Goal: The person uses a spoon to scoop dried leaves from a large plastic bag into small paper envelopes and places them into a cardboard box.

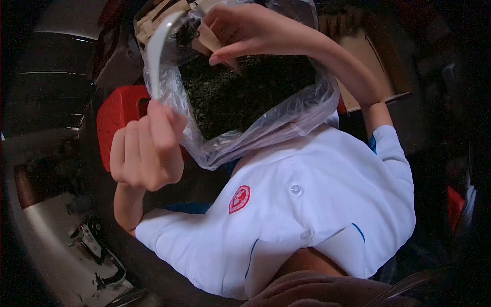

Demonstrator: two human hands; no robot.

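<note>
My left hand (148, 148) is closed around the handle of a white spoon (159, 61). The spoon curves up and to the right, with a clump of dark, dry leaf-like bits (187, 34) at its far end. Opposite it, my right hand (245, 33) pinches a small tan paper packet (207, 38) close to the spoon's tip. Under both hands, a clear plastic bag (286, 115) lies spread wide, holding a mass of dark green shredded leaves (225, 97). Whether the packet has anything inside cannot be made out.
A pile of tan packets (153, 23) lies at the bag's far left. Left of the bag stands a red plastic object (115, 125), and a cardboard box (365, 69) is at the right. A metal device (92, 240) rests on a pale surface at lower left.
</note>
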